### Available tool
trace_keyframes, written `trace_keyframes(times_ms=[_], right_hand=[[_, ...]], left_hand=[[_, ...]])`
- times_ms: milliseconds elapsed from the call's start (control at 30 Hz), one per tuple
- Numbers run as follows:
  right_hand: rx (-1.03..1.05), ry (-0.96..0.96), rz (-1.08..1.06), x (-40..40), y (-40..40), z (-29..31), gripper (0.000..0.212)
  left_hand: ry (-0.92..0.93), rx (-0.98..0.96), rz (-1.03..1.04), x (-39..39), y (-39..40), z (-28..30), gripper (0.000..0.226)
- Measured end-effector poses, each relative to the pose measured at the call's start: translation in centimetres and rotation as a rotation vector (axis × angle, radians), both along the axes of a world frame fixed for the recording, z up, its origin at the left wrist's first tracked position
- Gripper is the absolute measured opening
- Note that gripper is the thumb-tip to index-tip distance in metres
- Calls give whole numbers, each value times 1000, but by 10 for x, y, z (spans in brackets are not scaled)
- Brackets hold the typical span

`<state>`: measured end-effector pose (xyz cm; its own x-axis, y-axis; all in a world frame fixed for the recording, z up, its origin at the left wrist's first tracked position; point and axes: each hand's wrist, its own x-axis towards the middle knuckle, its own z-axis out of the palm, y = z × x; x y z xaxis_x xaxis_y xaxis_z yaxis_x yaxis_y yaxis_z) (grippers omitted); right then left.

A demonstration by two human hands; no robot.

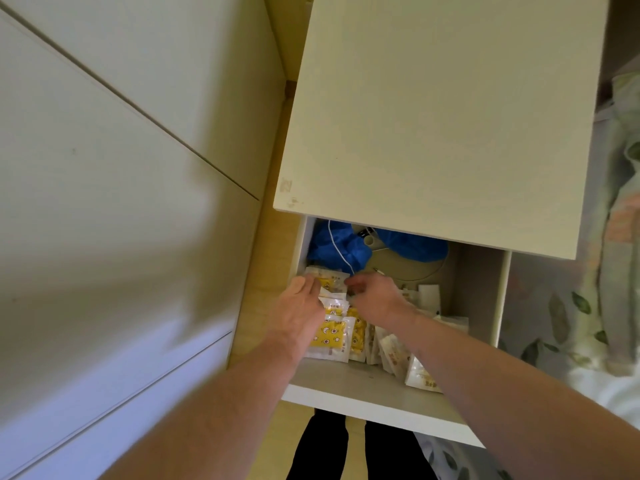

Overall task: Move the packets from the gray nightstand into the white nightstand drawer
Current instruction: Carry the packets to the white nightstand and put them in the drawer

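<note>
The white nightstand (440, 116) stands ahead with its top drawer (367, 393) pulled out toward me. Several yellow-and-white packets (330, 336) lie stacked along the drawer's left side, and more white packets (394, 351) lean in its middle. My left hand (301, 306) rests on the left edge of the yellow stack, fingers over the topmost packet (329, 282). My right hand (377, 297) is just to the right, its curled fingers pinching the same top packet. The gray nightstand is out of view.
A blue cloth (341, 245) with a white cable (337, 249) fills the drawer's back, beside a round beige object (405, 268). White wardrobe doors (104, 168) rise on the left. A leaf-patterned bedsheet (588, 306) lies on the right. My dark-trousered legs (346, 448) stand below the drawer.
</note>
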<state>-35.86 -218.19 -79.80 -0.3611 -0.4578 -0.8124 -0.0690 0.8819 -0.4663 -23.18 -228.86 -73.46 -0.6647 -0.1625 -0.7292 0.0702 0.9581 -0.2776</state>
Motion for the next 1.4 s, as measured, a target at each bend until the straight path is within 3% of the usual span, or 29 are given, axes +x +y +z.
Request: trace_keyframes(times_ms=[100, 200, 367, 600, 767, 967, 1133, 1233, 1400], right_hand=[[-24, -9, -31, -3, 6, 11, 42], [-1, 7, -10, -2, 13, 13, 51], [22, 29, 104, 7, 27, 13, 62], [13, 54, 259, 29, 47, -3, 47], [4, 190, 379, 37, 38, -2, 35], [21, 210, 418, 47, 27, 0, 64], [49, 249, 479, 54, 27, -3, 46], [35, 211, 347, 60, 30, -1, 16], [-53, 109, -302, 58, 28, 4, 15]], left_hand=[[36, 28, 10, -1, 2, 2, 51], [49, 49, 27, 0, 6, 4, 53], [59, 74, 90, 4, 12, 0, 33], [66, 102, 114, 7, 16, -2, 40], [218, 202, 155, 17, 7, 4, 39], [448, 361, 213, 25, -12, 13, 45], [536, 341, 364, 27, -24, 19, 69], [582, 320, 549, 34, -30, 21, 74], [583, 430, 601, 50, -33, 14, 77]])
